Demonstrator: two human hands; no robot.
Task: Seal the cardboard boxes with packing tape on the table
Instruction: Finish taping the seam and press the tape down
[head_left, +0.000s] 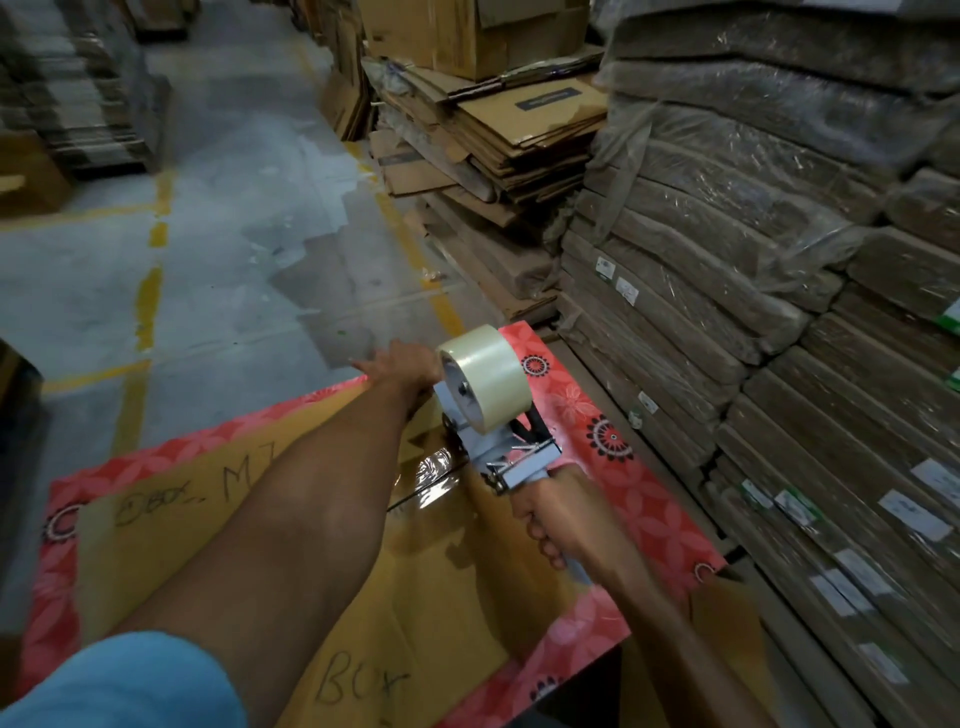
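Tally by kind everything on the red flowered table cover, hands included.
Cardboard box: 1
Tape dispenser: 1
Roll of clear tape: 1
Hands: 2, the left hand and the right hand
Total: 5

A brown cardboard box (197, 525) marked "BOX" is lying flat on the red flowered worktop (660, 519). Glossy tape (431, 478) is covering its middle seam, where the tape dispenser (498, 415) is standing tilted, clear roll (485, 374) on top.
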